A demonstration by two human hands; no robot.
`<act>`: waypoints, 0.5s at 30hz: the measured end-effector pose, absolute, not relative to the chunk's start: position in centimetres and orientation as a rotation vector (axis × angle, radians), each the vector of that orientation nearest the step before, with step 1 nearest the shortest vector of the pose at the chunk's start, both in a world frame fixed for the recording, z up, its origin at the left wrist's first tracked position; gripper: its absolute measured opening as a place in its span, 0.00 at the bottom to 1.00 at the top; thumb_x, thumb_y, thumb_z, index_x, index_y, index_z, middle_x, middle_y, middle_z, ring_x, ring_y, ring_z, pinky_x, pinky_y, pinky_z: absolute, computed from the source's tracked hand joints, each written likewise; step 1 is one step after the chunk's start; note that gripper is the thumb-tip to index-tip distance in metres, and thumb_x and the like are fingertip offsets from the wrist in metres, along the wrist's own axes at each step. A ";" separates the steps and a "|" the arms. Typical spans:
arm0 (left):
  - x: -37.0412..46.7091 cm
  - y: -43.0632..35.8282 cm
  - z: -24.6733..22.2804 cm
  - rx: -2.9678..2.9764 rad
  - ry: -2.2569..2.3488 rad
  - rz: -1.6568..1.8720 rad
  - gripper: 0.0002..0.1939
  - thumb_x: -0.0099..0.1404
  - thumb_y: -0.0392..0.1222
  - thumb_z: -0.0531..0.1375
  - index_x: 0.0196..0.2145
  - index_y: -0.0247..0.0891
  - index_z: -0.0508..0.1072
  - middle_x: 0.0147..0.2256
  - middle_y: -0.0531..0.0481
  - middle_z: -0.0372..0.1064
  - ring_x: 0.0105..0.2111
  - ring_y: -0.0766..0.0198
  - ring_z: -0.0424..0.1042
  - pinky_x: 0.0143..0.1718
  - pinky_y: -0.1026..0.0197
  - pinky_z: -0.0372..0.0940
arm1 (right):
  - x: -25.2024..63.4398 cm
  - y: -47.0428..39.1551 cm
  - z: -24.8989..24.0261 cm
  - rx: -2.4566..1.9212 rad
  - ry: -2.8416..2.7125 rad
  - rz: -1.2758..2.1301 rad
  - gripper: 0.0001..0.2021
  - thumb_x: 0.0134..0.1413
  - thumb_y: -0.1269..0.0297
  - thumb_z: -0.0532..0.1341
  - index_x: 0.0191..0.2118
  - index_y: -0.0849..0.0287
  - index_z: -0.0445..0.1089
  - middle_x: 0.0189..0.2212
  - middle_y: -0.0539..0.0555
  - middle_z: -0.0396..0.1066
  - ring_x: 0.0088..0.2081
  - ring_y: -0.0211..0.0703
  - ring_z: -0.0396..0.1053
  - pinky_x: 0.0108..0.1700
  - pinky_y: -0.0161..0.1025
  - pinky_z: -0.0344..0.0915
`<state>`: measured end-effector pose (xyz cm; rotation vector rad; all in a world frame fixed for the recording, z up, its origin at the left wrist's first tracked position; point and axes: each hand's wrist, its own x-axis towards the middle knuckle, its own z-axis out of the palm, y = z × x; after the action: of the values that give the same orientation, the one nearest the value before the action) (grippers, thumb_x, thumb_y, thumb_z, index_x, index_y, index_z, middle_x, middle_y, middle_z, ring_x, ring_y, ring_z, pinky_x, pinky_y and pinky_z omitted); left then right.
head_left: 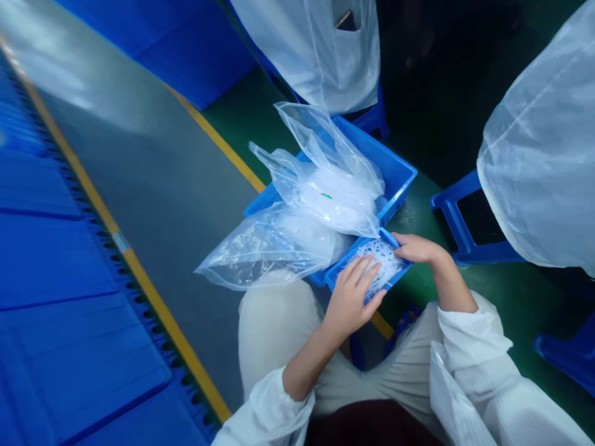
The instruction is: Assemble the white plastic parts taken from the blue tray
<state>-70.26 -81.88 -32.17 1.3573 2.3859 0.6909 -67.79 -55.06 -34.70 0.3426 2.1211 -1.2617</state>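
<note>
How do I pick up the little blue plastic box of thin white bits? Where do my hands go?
Probably grip the small blue plastic box by the rims of its two short ends, one hand from each side. The right hand holds one end like that. Clear plastic bags crowd a long side, and the top is open, so keep it level.

worn on the head, facing forward and down.

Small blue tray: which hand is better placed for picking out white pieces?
Probably the left hand: its fingers reach over the white pieces, while the right hand holds the edge of the tray.
</note>
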 end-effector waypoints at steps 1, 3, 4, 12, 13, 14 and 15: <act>-70.3 -82.0 -32.0 1.387 2.347 0.702 0.25 0.77 0.48 0.59 0.67 0.40 0.71 0.69 0.37 0.66 0.72 0.43 0.61 0.70 0.37 0.61 | -67.8 -55.1 -34.8 0.332 2.116 -1.265 0.28 0.54 0.66 0.60 0.62 0.53 0.72 0.56 0.54 0.79 0.49 0.54 0.77 0.47 0.38 0.70; -70.6 -83.2 -31.1 1.433 2.293 0.785 0.23 0.77 0.47 0.59 0.65 0.39 0.73 0.67 0.38 0.69 0.71 0.45 0.62 0.70 0.39 0.63 | -67.8 -55.0 -35.1 0.325 2.110 -1.262 0.28 0.54 0.66 0.60 0.62 0.53 0.72 0.57 0.54 0.79 0.50 0.55 0.76 0.50 0.41 0.71; -71.0 -84.2 -30.4 1.440 2.287 0.847 0.22 0.78 0.47 0.58 0.65 0.40 0.74 0.66 0.39 0.71 0.71 0.47 0.64 0.70 0.40 0.63 | -67.8 -54.9 -35.3 0.326 2.111 -1.260 0.27 0.54 0.66 0.60 0.62 0.53 0.72 0.57 0.55 0.79 0.51 0.56 0.76 0.51 0.42 0.70; -75.1 -91.7 -24.3 0.988 2.355 1.031 0.22 0.80 0.53 0.52 0.58 0.42 0.80 0.60 0.41 0.77 0.61 0.47 0.77 0.63 0.42 0.72 | -68.1 -54.9 -35.6 0.342 2.054 -1.281 0.27 0.51 0.66 0.62 0.60 0.52 0.73 0.56 0.55 0.79 0.53 0.59 0.76 0.51 0.44 0.71; -74.9 -91.3 -24.7 1.024 2.301 0.988 0.20 0.80 0.51 0.53 0.57 0.42 0.80 0.59 0.42 0.79 0.60 0.49 0.78 0.62 0.44 0.73 | -68.3 -55.0 -35.3 0.341 2.051 -1.285 0.28 0.51 0.67 0.62 0.60 0.52 0.73 0.56 0.55 0.79 0.53 0.60 0.76 0.51 0.43 0.71; -74.5 -90.7 -25.2 1.079 2.251 0.942 0.19 0.80 0.50 0.55 0.57 0.42 0.80 0.58 0.42 0.79 0.58 0.50 0.79 0.61 0.46 0.74 | -68.4 -55.2 -35.1 0.336 2.052 -1.287 0.28 0.51 0.67 0.62 0.60 0.52 0.73 0.56 0.55 0.79 0.53 0.60 0.75 0.50 0.43 0.71; -73.9 -90.0 -25.7 1.140 2.214 0.900 0.18 0.79 0.48 0.56 0.57 0.43 0.80 0.57 0.43 0.80 0.57 0.51 0.80 0.60 0.48 0.75 | -68.5 -55.2 -34.9 0.328 2.056 -1.290 0.28 0.50 0.67 0.61 0.60 0.51 0.73 0.56 0.55 0.79 0.54 0.60 0.75 0.51 0.43 0.71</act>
<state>-73.89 -89.99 -25.74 1.1395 2.2139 0.8998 -68.48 -55.23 -34.91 0.3280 2.0559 -1.2896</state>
